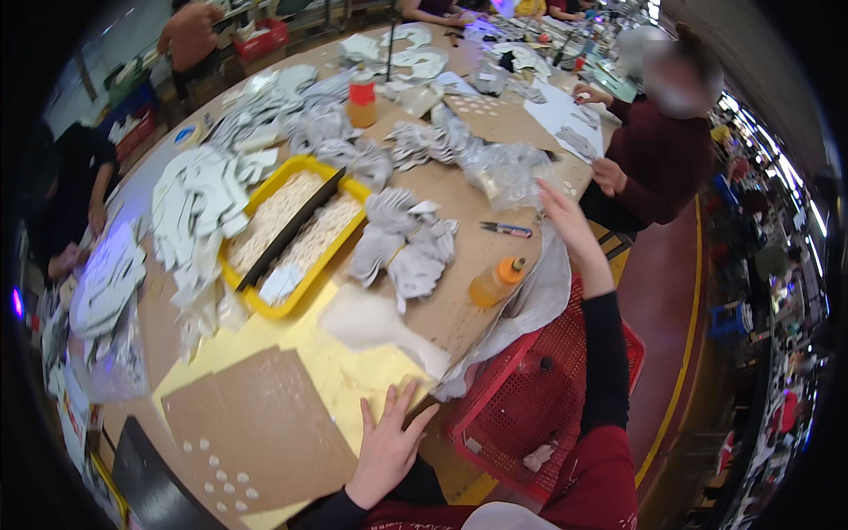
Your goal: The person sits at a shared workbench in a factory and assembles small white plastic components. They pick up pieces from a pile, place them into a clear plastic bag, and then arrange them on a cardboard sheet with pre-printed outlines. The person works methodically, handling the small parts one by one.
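Observation:
My left hand (387, 452) rests with fingers spread at the near edge of a yellow sheet (349, 375), holding nothing. A brown cardboard piece (256, 415) lies beside it, with several small pale round pieces (225, 477) on it. My right hand (570, 225) reaches out over the table's right edge, fingers stretched and nothing seen in them. Its fingertips are near a crumpled clear plastic bag (508, 172); I cannot tell whether they touch. A pen (506, 230) and an orange-capped bottle (496, 283) stand or lie left of that arm. A white cut piece (380, 322) lies on the yellow sheet.
A yellow tray (298, 309) holds many small pale pieces under a black bar. Grey bundles (406, 243) and white cut pieces (199, 194) cover the table. A red basket (508, 411) stands below my right arm. A co-worker (662, 150) sits at the right.

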`<action>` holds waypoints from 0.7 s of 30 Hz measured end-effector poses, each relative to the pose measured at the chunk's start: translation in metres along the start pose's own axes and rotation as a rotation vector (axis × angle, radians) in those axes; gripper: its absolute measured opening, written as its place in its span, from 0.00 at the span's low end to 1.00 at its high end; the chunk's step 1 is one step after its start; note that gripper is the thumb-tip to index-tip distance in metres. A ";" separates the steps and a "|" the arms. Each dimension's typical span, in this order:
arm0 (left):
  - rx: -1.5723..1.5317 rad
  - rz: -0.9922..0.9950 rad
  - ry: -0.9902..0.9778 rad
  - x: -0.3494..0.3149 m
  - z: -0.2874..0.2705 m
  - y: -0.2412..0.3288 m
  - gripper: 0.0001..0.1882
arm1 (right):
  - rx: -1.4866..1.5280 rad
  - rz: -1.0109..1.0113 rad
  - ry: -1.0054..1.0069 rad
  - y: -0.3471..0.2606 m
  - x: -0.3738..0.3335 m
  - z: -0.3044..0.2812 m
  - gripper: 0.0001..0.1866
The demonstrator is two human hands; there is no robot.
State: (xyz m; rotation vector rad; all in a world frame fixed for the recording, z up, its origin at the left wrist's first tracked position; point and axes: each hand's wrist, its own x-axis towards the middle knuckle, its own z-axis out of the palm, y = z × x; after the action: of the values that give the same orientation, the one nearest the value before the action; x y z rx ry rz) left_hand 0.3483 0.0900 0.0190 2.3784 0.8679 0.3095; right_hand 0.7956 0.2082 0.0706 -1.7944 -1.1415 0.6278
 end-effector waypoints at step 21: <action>-0.032 -0.492 0.603 -0.229 -0.155 -0.092 0.14 | 0.152 -0.326 -0.419 -0.150 -0.339 0.275 0.13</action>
State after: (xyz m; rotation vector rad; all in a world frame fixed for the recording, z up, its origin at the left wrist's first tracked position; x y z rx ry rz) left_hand 0.0655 0.0675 0.0842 1.9644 1.6599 0.8452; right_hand 0.3642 0.0450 0.0575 -1.3397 -1.5805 0.8896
